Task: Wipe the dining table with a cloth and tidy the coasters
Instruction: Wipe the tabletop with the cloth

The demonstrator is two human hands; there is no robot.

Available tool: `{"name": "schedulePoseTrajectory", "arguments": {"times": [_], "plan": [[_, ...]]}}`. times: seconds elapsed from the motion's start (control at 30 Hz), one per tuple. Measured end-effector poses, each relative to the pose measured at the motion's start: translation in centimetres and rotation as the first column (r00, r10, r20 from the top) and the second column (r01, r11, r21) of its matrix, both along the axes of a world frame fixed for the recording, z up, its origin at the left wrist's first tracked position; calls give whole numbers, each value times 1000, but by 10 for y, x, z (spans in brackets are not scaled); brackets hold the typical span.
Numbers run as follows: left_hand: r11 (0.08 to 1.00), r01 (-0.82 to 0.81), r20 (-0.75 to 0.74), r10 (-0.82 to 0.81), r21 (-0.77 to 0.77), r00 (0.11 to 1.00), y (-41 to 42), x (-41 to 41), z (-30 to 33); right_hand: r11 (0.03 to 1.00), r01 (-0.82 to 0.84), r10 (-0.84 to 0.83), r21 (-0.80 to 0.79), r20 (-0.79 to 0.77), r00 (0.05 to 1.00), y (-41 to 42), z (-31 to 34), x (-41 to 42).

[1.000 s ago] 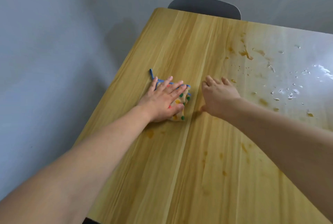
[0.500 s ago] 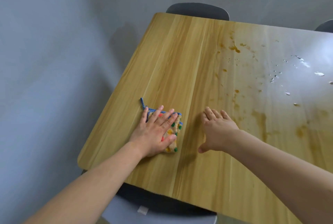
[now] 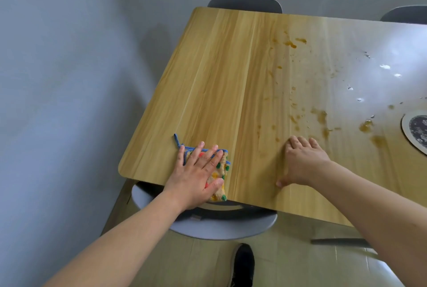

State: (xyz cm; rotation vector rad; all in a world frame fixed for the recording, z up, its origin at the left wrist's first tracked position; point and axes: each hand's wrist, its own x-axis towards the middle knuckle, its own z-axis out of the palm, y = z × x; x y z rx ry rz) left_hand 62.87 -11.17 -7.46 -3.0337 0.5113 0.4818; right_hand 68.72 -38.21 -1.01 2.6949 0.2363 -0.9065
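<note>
The cloth point(image 3: 219, 171) lies at the near edge of the wooden tabletop point(image 3: 231, 79), stained orange toward the right, beside grey walls, under the flat left hand point(image 3: 196, 176); the right hand point(image 3: 302, 162) rests open nearby.

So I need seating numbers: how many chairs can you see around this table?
3: near chair tucked under the table's near edge, far chair behind the far edge, another chair at far right, partly cropped. More may be out of frame.
</note>
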Motion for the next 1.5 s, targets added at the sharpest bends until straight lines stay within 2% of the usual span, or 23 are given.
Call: {"name": "schedulePoseTrajectory", "arguments": {"times": [0.2, 0.47, 0.6, 0.73, 0.87, 1.07, 1.17, 1.23, 1.3, 1.4, 1.5], "plan": [[998, -56, -15, 55, -21, 998, -5, 8, 0, 1000, -13, 14, 16, -49, 999, 4, 3, 1], [996, -74, 63, 77, -50, 995, -43, 99, -4, 999, -42, 40, -26, -73, 997, 7, 1, 8], [998, -51, 137, 46, 34, 990, -54, 112, -4, 999, -41, 41, -5, -69, 997, 5, 1, 8], [996, -72, 145, 65, 43, 987, -58, 98, -2, 998, -34, 36, 49, -52, 998, 0, -1, 5], [1000, 11, 120, -9, -12, 993, -71, 68, -5, 993, -42, 44, 108, -20, 999, -6, -4, 5], [994, 109, 91, -108, -9, 990, -99, 8, -7, 950, -39, 21, 309, 62, 998, -31, -17, -9], [990, 122, 141, -111, -72, 984, -111, -5, -10, 928, -72, 45, 365, 82, 996, -44, -20, -13], [991, 98, 91, -90, -86, 992, -112, -7, -6, 910, -89, 49, 405, 108, 993, -50, -17, -7], [995, 50, 26, -48, -83, 999, -117, -10, -1, 877, -74, -4, 474, 163, 987, -57, -12, 1], [993, -106, -23, 105, -53, 994, -134, -14, 5, 813, -21, -154, 582, 249, 956, -71, -8, 17], [984, -174, -22, 174, -40, 985, -151, -4, 5, 778, 55, -288, 626, 277, 917, -79, -10, 41]]}}
